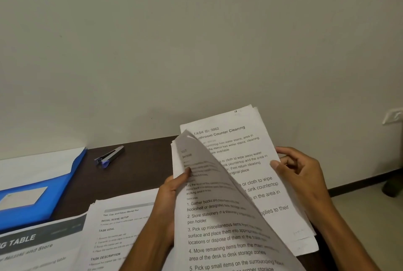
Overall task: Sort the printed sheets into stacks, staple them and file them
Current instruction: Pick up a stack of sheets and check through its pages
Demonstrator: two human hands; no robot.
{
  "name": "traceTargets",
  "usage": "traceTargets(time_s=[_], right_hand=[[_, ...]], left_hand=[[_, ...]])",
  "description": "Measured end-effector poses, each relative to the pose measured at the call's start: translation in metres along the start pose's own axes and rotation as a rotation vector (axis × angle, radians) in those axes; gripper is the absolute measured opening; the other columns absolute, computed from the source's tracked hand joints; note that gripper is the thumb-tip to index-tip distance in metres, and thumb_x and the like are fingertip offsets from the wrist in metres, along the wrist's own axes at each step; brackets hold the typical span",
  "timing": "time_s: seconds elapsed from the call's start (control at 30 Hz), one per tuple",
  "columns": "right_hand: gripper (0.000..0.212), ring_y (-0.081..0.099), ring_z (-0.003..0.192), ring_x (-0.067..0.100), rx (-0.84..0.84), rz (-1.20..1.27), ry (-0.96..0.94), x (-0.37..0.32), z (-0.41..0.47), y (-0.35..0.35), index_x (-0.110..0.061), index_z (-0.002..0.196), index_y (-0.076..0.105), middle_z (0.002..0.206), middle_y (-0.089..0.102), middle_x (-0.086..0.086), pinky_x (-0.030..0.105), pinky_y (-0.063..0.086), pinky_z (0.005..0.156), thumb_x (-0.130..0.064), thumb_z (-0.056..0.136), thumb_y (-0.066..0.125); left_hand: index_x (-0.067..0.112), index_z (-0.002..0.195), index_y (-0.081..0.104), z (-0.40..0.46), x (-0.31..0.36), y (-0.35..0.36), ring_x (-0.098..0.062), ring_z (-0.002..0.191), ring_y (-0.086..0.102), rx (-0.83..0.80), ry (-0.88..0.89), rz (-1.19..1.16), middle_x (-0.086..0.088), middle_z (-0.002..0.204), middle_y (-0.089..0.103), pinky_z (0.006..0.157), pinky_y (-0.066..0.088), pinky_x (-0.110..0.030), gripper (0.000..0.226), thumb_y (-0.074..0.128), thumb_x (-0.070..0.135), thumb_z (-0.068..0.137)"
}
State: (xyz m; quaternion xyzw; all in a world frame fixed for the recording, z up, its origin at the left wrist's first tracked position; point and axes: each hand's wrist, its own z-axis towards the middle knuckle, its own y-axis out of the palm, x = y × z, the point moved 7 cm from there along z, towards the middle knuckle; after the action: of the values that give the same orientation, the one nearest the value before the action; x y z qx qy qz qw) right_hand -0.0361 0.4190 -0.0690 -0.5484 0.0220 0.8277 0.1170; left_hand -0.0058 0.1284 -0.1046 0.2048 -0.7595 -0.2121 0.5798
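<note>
Two hands held a bundle of printed sheets (pixel 250 161) up above the near right part of the dark desk (pixel 139 161). The left hand (pixel 168 203) pinched a front sheet (pixel 218 227), thumb on its printed face and fingers hidden behind, peeling it leftward so that it curved away from the pages behind. The right hand (pixel 303 174) gripped the right edge of the bundle, thumb lying on the top page headed "Counter Cleaning", the fingers curled round behind the paper. Near the left hand, two more stacks lay flat on the desk: one (pixel 122 231) just left of that wrist, headed "Initial Scene Setup", and another (pixel 37 246) at the near left edge with a grey banner reading "TABLE". Farther left, a blue folder (pixel 43 185) lay with a white sheet across it, its near edge touching the grey-bannered stack. A small blue and grey stapler (pixel 109 156) sat alone toward the far side of the desk, close to the plain wall (pixel 196 41), well apart from the hands
</note>
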Motion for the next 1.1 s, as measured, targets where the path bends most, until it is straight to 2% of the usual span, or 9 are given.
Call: traceTargets(time_s=[0.13, 0.37, 0.47, 0.53, 0.67, 0.8, 0.87, 0.97, 1.1], right_hand=[[0.026, 0.078, 0.081, 0.035, -0.026, -0.002, 0.004, 0.001, -0.002, 0.002, -0.020, 0.123, 0.067, 0.090, 0.081, 0.011, 0.053, 0.063, 0.076, -0.005, 0.103, 0.061], [0.017, 0.080, 0.086, 0.028, 0.040, -0.036, 0.024, 0.003, -0.002, -0.006, -0.021, 0.122, 0.062, 0.096, 0.082, 0.005, 0.048, 0.062, 0.077, -0.015, 0.107, 0.056], [0.008, 0.078, 0.089, 0.032, 0.245, -0.006, 0.044, 0.017, 0.003, -0.029, -0.023, 0.109, 0.066, 0.095, 0.080, 0.006, 0.052, 0.063, 0.078, -0.020, 0.106, 0.060], [0.005, 0.076, 0.092, 0.035, 0.485, 0.026, 0.085, 0.025, 0.003, -0.052, -0.019, 0.103, 0.067, 0.095, 0.077, 0.006, 0.047, 0.061, 0.077, -0.020, 0.102, 0.062], [0.022, 0.070, 0.097, 0.024, 1.009, -0.011, 0.293, 0.060, -0.020, -0.111, -0.018, 0.118, 0.068, 0.110, 0.071, 0.003, 0.038, 0.058, 0.086, -0.026, 0.102, 0.056], [0.026, 0.075, 0.094, 0.019, 1.241, 0.079, 0.427, 0.079, -0.041, -0.134, -0.016, 0.113, 0.070, 0.113, 0.073, 0.002, 0.043, 0.065, 0.083, -0.020, 0.102, 0.046], [0.025, 0.074, 0.095, 0.021, 1.241, 0.012, 0.461, 0.075, -0.042, -0.134, -0.013, 0.111, 0.069, 0.113, 0.072, 0.004, 0.042, 0.064, 0.083, -0.017, 0.105, 0.045], [0.023, 0.069, 0.104, 0.029, 1.038, -0.071, 0.455, 0.070, -0.030, -0.121, -0.008, 0.121, 0.066, 0.119, 0.069, 0.012, 0.045, 0.059, 0.090, -0.017, 0.107, 0.050], [0.015, 0.070, 0.092, 0.034, 0.639, -0.128, 0.389, 0.050, -0.006, -0.083, -0.011, 0.109, 0.070, 0.103, 0.072, 0.009, 0.041, 0.056, 0.078, -0.016, 0.103, 0.057]], left_hand=[[-0.001, 0.134, 0.064, 0.000, -0.001, 0.001, -0.057, 0.119, 0.062, -0.005, -0.021, -0.013, -0.032, 0.129, 0.067, 0.083, 0.063, -0.058, 0.045, 0.061, 0.026, 0.099], [-0.003, 0.125, 0.070, -0.002, 0.001, 0.002, -0.044, 0.087, 0.075, -0.051, 0.008, -0.057, -0.029, 0.113, 0.073, 0.073, 0.065, -0.054, 0.036, 0.061, 0.022, 0.101], [-0.003, 0.121, 0.071, -0.004, 0.002, 0.003, -0.042, 0.080, 0.076, -0.040, 0.014, -0.076, -0.028, 0.106, 0.075, 0.066, 0.065, -0.051, 0.032, 0.060, 0.020, 0.101], [-0.002, 0.121, 0.071, -0.004, 0.004, 0.003, -0.041, 0.078, 0.076, -0.027, 0.023, -0.081, -0.028, 0.104, 0.075, 0.064, 0.064, -0.050, 0.032, 0.061, 0.020, 0.100], [-0.002, 0.122, 0.070, -0.005, 0.006, 0.003, -0.041, 0.079, 0.076, -0.018, 0.053, -0.064, -0.028, 0.104, 0.076, 0.062, 0.064, -0.048, 0.032, 0.060, 0.019, 0.101], [0.001, 0.116, 0.070, -0.004, 0.004, 0.001, -0.039, 0.074, 0.076, -0.019, 0.039, -0.080, -0.025, 0.097, 0.076, 0.059, 0.063, -0.047, 0.025, 0.060, 0.015, 0.098], [0.003, 0.121, 0.069, 0.000, 0.000, -0.004, -0.044, 0.092, 0.074, -0.006, 0.005, -0.146, -0.026, 0.112, 0.075, 0.077, 0.063, -0.056, 0.030, 0.065, 0.015, 0.093], [0.006, 0.129, 0.068, 0.005, -0.008, -0.007, -0.054, 0.132, 0.055, -0.051, -0.094, -0.247, -0.027, 0.141, 0.061, 0.109, 0.039, -0.074, 0.040, 0.070, 0.012, 0.089], [0.007, 0.117, 0.070, 0.013, -0.012, -0.005, -0.056, 0.132, 0.054, -0.122, -0.116, -0.301, -0.030, 0.138, 0.063, 0.109, 0.037, -0.076, 0.027, 0.068, 0.012, 0.091]])
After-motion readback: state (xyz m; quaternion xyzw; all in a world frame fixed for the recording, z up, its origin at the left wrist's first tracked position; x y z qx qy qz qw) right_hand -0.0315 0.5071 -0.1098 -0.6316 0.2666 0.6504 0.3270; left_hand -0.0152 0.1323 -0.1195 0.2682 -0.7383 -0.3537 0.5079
